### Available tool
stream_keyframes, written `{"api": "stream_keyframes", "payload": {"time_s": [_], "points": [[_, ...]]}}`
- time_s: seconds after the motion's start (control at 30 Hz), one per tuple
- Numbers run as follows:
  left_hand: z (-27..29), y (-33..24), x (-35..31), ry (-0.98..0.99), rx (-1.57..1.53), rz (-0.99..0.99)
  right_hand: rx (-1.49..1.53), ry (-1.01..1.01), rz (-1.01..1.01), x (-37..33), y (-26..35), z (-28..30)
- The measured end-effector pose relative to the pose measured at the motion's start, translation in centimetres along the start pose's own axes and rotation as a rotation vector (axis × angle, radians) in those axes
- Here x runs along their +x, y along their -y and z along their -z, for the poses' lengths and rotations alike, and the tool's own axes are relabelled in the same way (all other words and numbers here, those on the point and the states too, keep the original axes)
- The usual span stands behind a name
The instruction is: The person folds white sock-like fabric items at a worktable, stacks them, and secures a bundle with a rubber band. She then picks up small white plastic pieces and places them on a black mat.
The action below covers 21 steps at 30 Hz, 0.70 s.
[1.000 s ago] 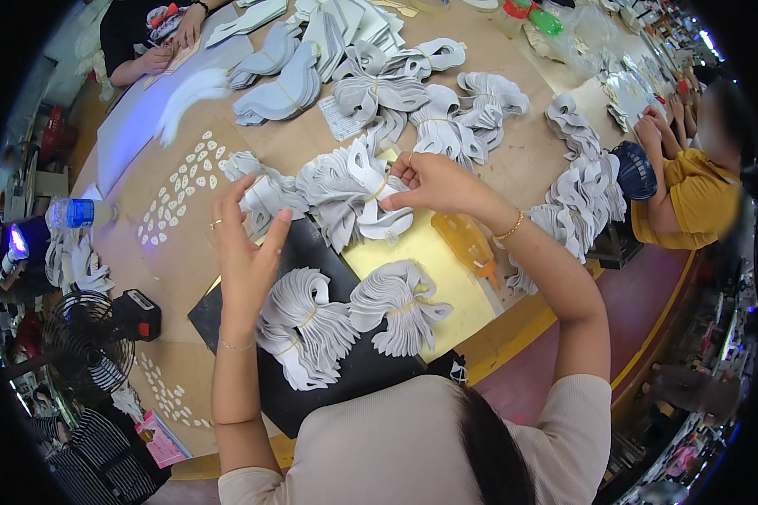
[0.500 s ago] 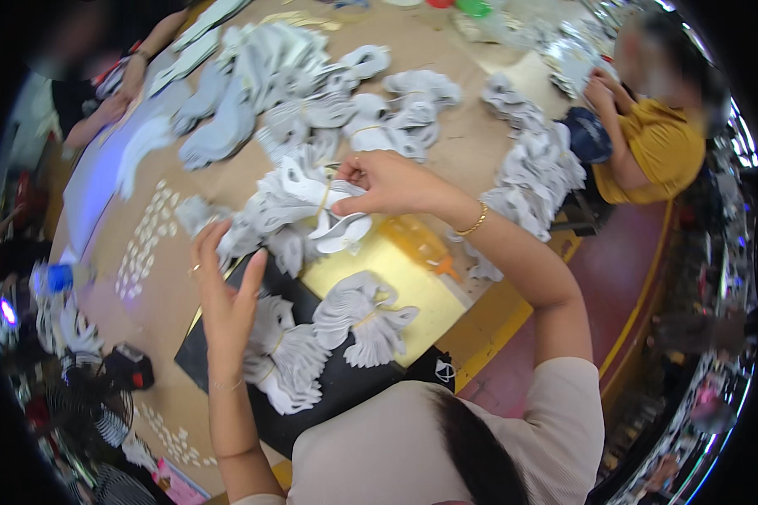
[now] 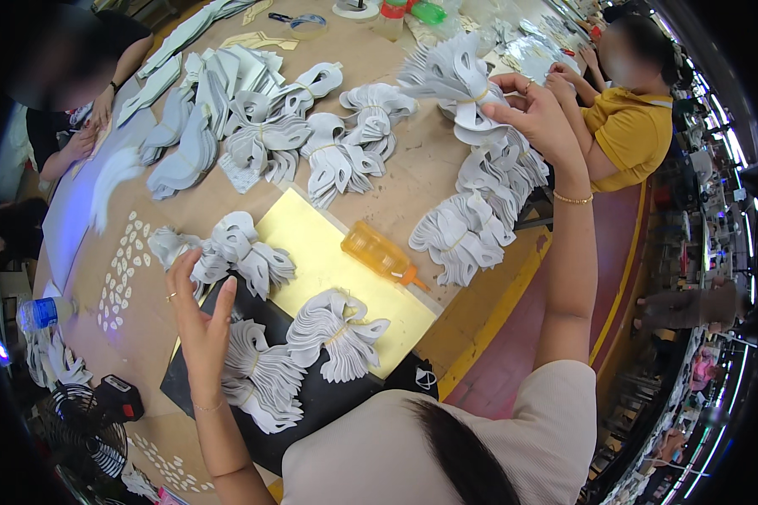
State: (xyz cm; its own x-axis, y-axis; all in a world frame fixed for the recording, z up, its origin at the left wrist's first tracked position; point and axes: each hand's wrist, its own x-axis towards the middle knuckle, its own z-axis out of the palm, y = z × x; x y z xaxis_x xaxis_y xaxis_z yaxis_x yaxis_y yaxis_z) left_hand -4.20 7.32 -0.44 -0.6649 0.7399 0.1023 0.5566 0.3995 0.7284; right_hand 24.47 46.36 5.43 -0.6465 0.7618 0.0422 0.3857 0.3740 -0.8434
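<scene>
i hold a bundle [image 3: 451, 74] of white cut pieces in my right hand [image 3: 535, 114], thumb on one side and fingers on the other, pinched at its end just beside the thin yellow band [image 3: 478, 97]. i'd say the grip sits there because the band gathers the layers, so the loose ends can fan out without coming apart. the bundle is out to my right, its body left of my fingertips, above the row of bundles [image 3: 463, 231] near the edge of the counter [image 3: 173, 181]; whether it touches them i can't tell. that row probably leaves room in front of me.

my left hand [image 3: 200, 328] is raised, thumb and fingers wide with nothing gripped; a white heap [image 3: 248, 252] lies just beyond the tips. close to me, two tied bundles [image 3: 261, 370] rest on the black board [image 3: 269, 446] and yellow board [image 3: 307, 244], likely for easy reach. an orange bottle [image 3: 377, 250] lies on its side, across the yellow board's far edge.
</scene>
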Motion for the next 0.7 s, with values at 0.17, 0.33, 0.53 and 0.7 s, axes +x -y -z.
{"api": "stream_keyframes", "payload": {"time_s": [0.17, 0.33, 0.53, 0.7], "points": [[-0.2, -0.5, 0.4, 0.026, -0.033, -0.01, -0.528, -0.014, 0.078, 1.7, -11.0, -0.2], [0.3, 0.2, -0.2, -0.024, 0.004, -0.025, -0.676, -0.033, -0.003, 2.7, -8.7, -3.4], [0.5, 0.7, -0.2, -0.023, -0.001, -0.032, -0.799, 0.007, -0.082, 2.8, -8.3, -3.4], [0.3, -0.6, -0.8, 0.03, -0.044, 0.057, -0.634, -0.131, 0.233, 4.2, -3.0, -6.2]]}}
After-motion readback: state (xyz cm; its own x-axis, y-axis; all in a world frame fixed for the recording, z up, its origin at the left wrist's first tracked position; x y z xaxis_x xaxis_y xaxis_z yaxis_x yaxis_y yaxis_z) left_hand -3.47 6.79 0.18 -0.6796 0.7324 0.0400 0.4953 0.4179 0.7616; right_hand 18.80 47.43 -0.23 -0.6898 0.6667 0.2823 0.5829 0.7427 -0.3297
